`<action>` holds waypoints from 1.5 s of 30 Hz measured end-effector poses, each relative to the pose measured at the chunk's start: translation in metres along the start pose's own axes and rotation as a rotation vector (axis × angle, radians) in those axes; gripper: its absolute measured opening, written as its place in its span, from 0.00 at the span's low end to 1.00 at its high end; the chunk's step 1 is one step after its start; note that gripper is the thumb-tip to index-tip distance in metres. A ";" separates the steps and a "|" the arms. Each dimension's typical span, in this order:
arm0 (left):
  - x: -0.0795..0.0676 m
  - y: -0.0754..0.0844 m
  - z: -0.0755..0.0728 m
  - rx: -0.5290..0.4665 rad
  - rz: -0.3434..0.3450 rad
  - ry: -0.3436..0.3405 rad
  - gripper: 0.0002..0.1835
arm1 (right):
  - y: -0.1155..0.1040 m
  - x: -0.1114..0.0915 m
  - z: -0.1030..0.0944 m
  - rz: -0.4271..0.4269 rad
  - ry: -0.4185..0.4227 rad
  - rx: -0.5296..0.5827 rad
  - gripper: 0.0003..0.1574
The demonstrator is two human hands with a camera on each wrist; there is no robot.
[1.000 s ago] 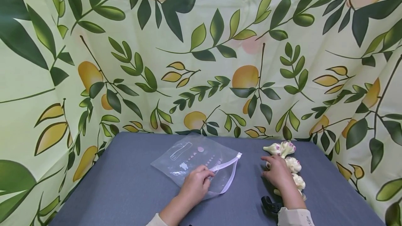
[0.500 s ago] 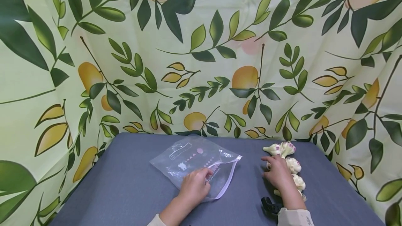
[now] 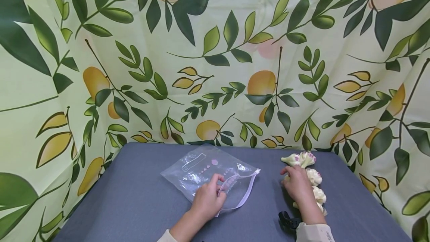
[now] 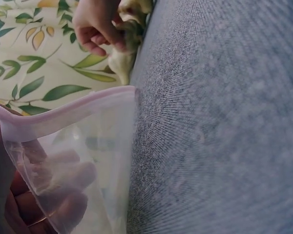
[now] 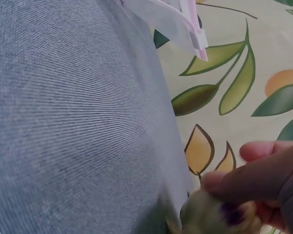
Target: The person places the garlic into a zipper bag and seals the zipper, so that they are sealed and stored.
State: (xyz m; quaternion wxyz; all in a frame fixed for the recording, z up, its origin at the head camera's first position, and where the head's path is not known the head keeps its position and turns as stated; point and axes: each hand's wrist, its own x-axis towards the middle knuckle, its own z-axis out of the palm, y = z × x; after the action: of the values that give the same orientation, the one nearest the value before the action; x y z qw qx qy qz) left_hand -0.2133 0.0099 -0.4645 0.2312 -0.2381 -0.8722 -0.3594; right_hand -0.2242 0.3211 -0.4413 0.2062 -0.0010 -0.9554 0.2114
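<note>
A clear zip bag (image 3: 198,163) lies on the table (image 3: 117,193), its pale-pink-edged mouth gaping and the slider (image 3: 257,171) at the mouth's far right end. The left hand (image 3: 207,198), fingers bent, holds the bag by its mouth. The left wrist view shows fingers through the plastic; whether they are inside or behind it, I cannot tell. Right of the bag, the right hand (image 3: 299,184) has thumb and fingers partly closed about a garlic bulb (image 5: 207,213), largely hidden from the head view but showing a purple patch in the right wrist view. More garlic (image 3: 314,177) lines up farther right of the bag, partly blocked by that hand and forearm. A patterned cloth (image 3: 215,70) hangs behind the bag.
</note>
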 end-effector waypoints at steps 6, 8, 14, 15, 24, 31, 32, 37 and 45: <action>0.000 -0.001 0.000 -0.003 0.018 0.023 0.14 | -0.001 0.001 0.010 -0.097 0.049 0.027 0.16; 0.000 -0.002 0.001 -0.007 0.040 0.056 0.11 | -0.003 0.001 0.013 -0.118 0.056 0.060 0.17; 0.000 -0.007 0.005 -0.058 0.045 0.138 0.08 | -0.007 0.002 0.017 -0.117 0.054 0.149 0.16; 0.000 -0.008 0.006 -0.073 0.032 0.139 0.08 | -0.007 0.001 0.017 -0.113 0.047 0.158 0.16; 0.000 -0.009 0.007 -0.071 -0.101 0.113 0.04 | -0.010 -0.001 0.018 -0.097 -0.086 0.201 0.15; 0.000 -0.008 0.004 0.006 -0.161 -0.001 0.07 | -0.012 -0.001 0.022 -0.048 -0.191 0.199 0.15; 0.000 -0.008 0.003 0.017 -0.155 -0.024 0.09 | -0.012 -0.001 0.022 -0.043 -0.202 0.187 0.15; -0.001 -0.009 0.004 0.035 -0.116 -0.070 0.11 | -0.012 -0.002 0.023 -0.030 -0.197 0.056 0.27; -0.003 -0.014 0.012 -0.010 0.080 0.128 0.10 | -0.011 -0.005 0.018 0.101 -0.207 0.054 0.28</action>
State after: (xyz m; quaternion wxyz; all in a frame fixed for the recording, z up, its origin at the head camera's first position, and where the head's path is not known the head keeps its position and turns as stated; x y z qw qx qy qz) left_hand -0.2223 0.0094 -0.4811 0.2995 -0.2506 -0.8436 -0.3684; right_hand -0.2254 0.3029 -0.4540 0.0957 -0.0216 -0.9642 0.2462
